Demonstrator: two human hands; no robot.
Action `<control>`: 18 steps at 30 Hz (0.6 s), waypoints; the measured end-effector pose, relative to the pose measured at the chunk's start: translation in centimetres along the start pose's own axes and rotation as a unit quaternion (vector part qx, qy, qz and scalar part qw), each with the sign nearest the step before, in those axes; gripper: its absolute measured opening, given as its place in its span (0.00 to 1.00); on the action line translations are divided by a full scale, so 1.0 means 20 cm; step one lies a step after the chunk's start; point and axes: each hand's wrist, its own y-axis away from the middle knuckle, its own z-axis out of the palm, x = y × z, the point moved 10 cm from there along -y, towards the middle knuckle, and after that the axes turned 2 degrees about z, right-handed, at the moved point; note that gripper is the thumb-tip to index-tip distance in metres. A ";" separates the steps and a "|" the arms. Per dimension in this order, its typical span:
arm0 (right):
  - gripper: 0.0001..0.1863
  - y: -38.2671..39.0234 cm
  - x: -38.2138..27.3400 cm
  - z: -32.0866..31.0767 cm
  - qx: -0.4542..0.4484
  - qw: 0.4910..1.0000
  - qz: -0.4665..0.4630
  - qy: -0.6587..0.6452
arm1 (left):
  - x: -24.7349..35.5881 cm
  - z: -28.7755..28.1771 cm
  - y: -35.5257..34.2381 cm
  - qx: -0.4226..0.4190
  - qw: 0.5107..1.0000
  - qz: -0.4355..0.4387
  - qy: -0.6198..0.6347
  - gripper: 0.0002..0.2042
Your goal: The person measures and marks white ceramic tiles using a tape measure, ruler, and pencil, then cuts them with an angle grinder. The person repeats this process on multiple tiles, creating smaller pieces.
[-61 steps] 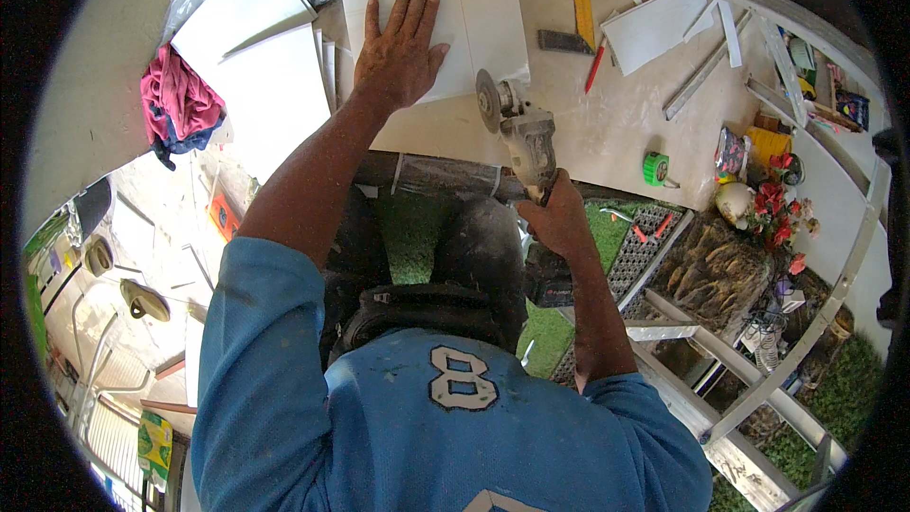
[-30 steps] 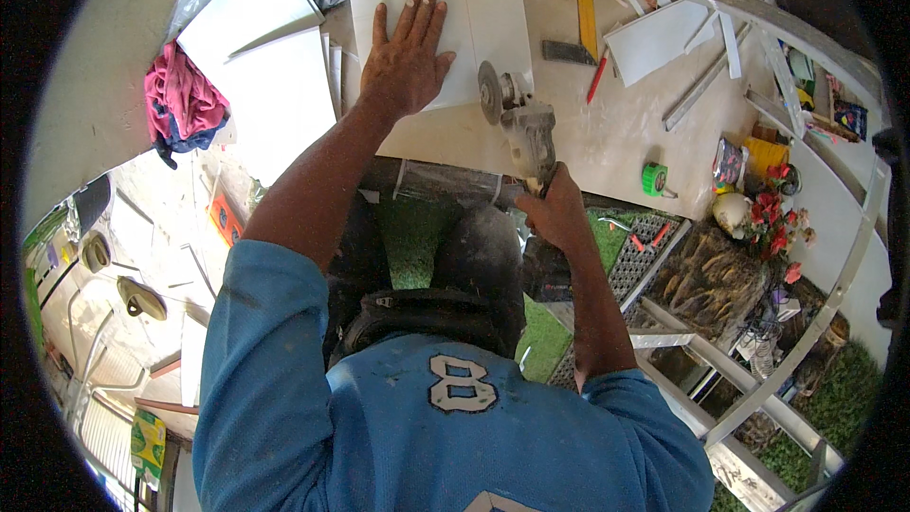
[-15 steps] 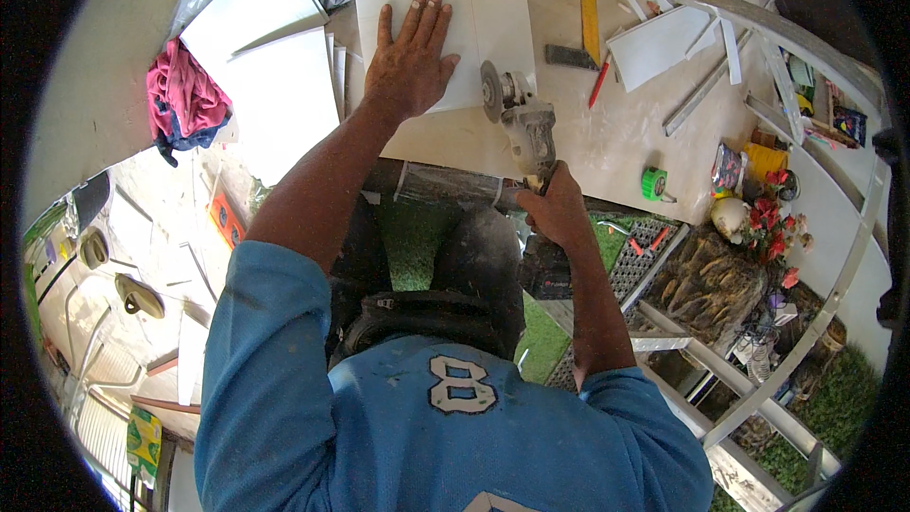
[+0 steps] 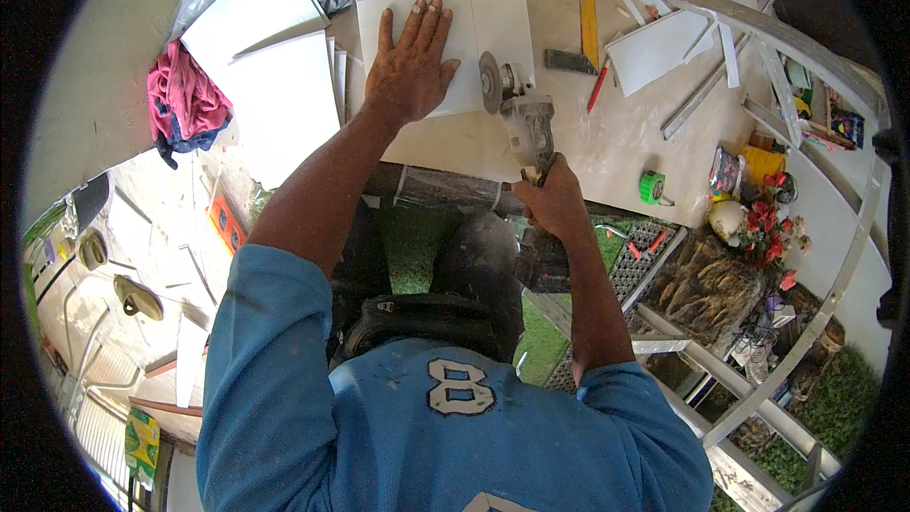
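Observation:
My left hand (image 4: pixel 409 62) lies flat with fingers spread on a white panel (image 4: pixel 502 24), which rests on the work table (image 4: pixel 436 142). A thin line runs across the panel to the right of that hand. My right hand (image 4: pixel 555 199) is wrapped round the rear of an angle grinder (image 4: pixel 528 128). The grinder's disc (image 4: pixel 490 82) stands on edge at the panel's near right part, by the line. Whether the disc cuts into the panel or only touches it, I cannot tell.
White panels (image 4: pixel 284 95) and a pink cloth (image 4: pixel 190 100) lie left. To the right are a try square (image 4: pixel 588 19) with yellow blade, a red pencil (image 4: pixel 598 85), white offcuts (image 4: pixel 664 43) and a green tape measure (image 4: pixel 652 187). A metal ladder (image 4: pixel 844 265) stands at the right.
The grinder and my right hand have shifted very slightly toward the near left. My left hand stays flat on the panel.

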 end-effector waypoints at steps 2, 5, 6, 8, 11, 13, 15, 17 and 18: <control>0.35 -0.02 0.00 0.00 0.006 1.000 -0.007 0.003 | 0.00 0.01 0.00 -0.015 1.000 -0.002 -0.002 0.38; 0.34 -0.04 -0.02 -0.01 0.026 0.999 -0.030 0.015 | 0.00 0.00 -0.01 -0.036 0.999 -0.012 -0.007 0.38; 0.34 -0.05 -0.02 -0.01 0.028 0.999 -0.022 0.020 | 0.01 0.00 -0.01 -0.038 0.999 -0.014 -0.032 0.37; 0.33 -0.05 -0.02 -0.01 0.025 1.000 -0.005 0.015 | 0.00 0.02 -0.01 -0.083 0.991 -0.026 -0.105 0.37; 0.32 -0.04 -0.06 -0.02 0.016 1.000 0.011 -0.005 | 0.00 0.02 -0.01 -0.101 0.988 -0.030 -0.114 0.37; 0.30 -0.03 -0.10 -0.02 0.019 1.000 0.005 -0.006 | 0.00 0.01 -0.01 -0.097 0.989 -0.029 -0.105 0.37; 0.29 -0.03 -0.14 -0.03 0.019 1.000 -0.002 -0.005 | 0.00 0.00 -0.01 -0.090 0.991 -0.026 -0.097 0.37; 0.30 -0.03 -0.16 -0.03 0.013 1.000 -0.001 -0.004 | 0.00 0.00 -0.01 -0.082 0.992 -0.025 -0.088 0.37; 0.31 -0.03 -0.16 -0.03 0.009 1.000 0.004 -0.002 | 0.00 0.00 -0.01 -0.082 0.992 -0.025 -0.088 0.37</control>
